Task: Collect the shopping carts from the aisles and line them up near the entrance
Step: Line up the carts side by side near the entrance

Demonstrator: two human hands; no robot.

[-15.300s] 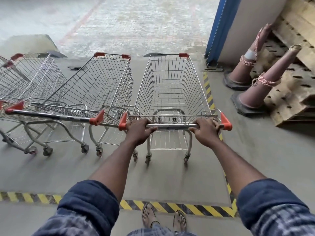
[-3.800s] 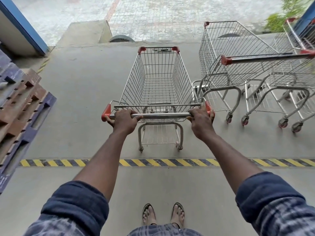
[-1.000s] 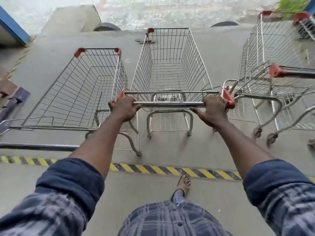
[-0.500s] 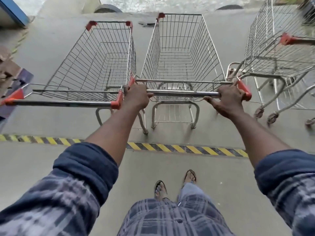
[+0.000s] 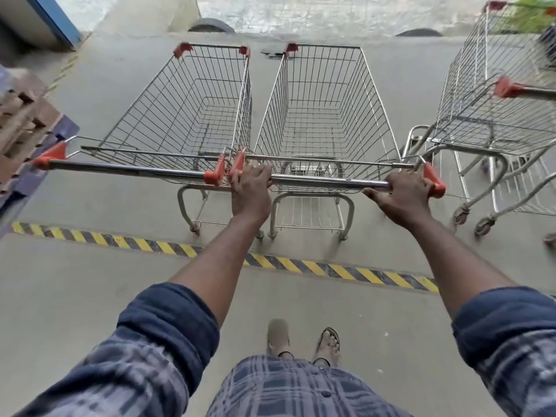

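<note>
Grey concrete floor [image 5: 90, 296] by the open entrance is being crossed by a yellow-black hazard stripe [image 5: 301, 265]. The middle shopping cart [image 5: 325, 115] is being set just beside the left cart [image 5: 186, 115], while the right cart [image 5: 481, 121] is standing apart, so the row seems only partly made. Its smooth steel handle bar [image 5: 325, 181] is being gripped by the left hand [image 5: 251, 188] and the right hand [image 5: 403, 194]. The baskets are tapered wire grids with red plastic corners.

- Blue-grey plaid shirt [image 5: 301, 389], buttoned, lower middle of the frame.
- Sleeves rolled into dark navy cuffs: left cuff [image 5: 171, 323], right cuff [image 5: 505, 320].
- Forearms, left hand [image 5: 251, 191] and right hand [image 5: 401, 195] bare.
- Dark-strapped sandal [image 5: 328, 341], lower centre.
</note>
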